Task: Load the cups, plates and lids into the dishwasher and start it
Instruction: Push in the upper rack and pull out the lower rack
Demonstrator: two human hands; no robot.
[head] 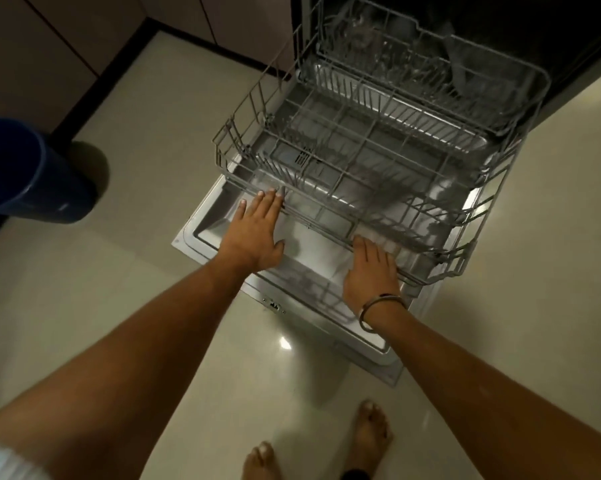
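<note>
Both arms reach forward and down, nearly straight, over the open door (pixel 209 233) of the dishwasher. The left hand (pixel 255 233) lies palm down, fingers straight and together, fingertips touching the front rail of the lower rack (pixel 344 188). The right hand (pixel 372 271), a bangle (pixel 378 308) on its wrist, is palm down too, fingers straight and pressed against the same rail further right. The rack sits pulled out over the flat door, its long side running from left to right, front edge towards the person. The upper rack (pixel 424 67) stands behind, half out of the dark cabinet. A blue bin (pixel 29 174) stands on the floor (pixel 136 133) to the left.
</note>
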